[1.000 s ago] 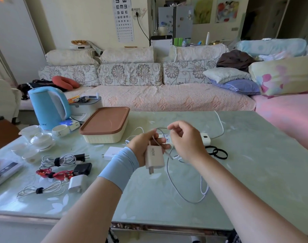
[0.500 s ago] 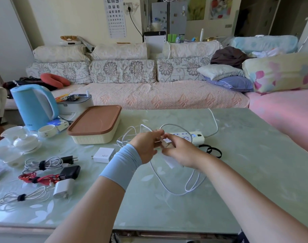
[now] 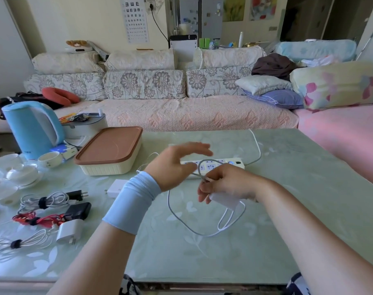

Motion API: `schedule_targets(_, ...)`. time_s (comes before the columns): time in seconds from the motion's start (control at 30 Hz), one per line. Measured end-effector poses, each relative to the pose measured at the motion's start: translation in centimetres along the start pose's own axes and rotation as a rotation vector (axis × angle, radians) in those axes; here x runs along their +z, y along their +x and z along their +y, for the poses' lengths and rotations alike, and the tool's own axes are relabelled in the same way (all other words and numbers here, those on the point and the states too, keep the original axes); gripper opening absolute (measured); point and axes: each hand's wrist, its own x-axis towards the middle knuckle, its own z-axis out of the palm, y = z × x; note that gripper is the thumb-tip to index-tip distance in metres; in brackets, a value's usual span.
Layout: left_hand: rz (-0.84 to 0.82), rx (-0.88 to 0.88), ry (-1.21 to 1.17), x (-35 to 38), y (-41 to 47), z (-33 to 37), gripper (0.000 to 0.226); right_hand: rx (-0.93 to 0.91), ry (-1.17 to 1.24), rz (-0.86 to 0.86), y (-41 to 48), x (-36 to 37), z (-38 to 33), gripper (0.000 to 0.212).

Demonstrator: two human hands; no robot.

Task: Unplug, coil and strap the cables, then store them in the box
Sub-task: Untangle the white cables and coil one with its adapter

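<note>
Nearest: slack of the white cable (image 3: 205, 235) lies on the bench (image 3: 308, 209) in one open loop, its long axis running left-far to right-near.

Right hand (image 3: 230, 184) is curled round the charger (image 3: 222, 199) and pinches a small loop of cable above it. The charger's long axis lies roughly left to right; prong direction cannot be told.

Left hand (image 3: 172, 165) is spread, blurred and holds nothing.

Judgement: coiling step. Feed even turns into the right-hand pinch and keep the slack from snagging the power strip (image 3: 234, 163) beyond. The box (image 3: 109, 152) is far left with its lid on.
</note>
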Motion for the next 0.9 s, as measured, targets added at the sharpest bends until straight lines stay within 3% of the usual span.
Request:
schedule_targets(0.1,-0.096,-0.094,0.082,1.6,0.0,-1.2,0.046,-0.059,0.059,-0.003,-0.2,0.1,-0.2,0.015)
schedule_targets(0.23,-0.062,-0.172,0.153,1.0,0.0,-2.4,0.010,-0.118,0.054,0.086,-0.2,-0.5,0.5,0.013)
schedule_targets(0.37,-0.043,-0.255,0.338,0.6,0.2,-2.7,0.021,-0.114,0.089,0.253,0.3,-1.5,1.0,0.015)
schedule_targets(0.57,-0.048,-0.330,0.266,-0.3,-0.6,-2.9,0.025,0.051,-0.228,0.187,0.5,-1.0,1.1,0.012)
schedule_targets(0.67,0.034,-0.255,0.427,-0.8,-0.8,-2.9,0.016,0.005,-0.079,0.111,0.4,-0.4,0.7,0.019)
schedule_targets(0.77,0.038,-0.242,0.507,-0.9,-0.9,-3.9,0.008,-0.023,0.083,0.174,0.3,-1.0,0.8,0.015)
schedule_targets(0.9,-0.096,-0.340,0.332,-0.5,-1.4,-5.6,0.011,0.091,0.003,0.206,0.0,-1.6,1.9,0.014)
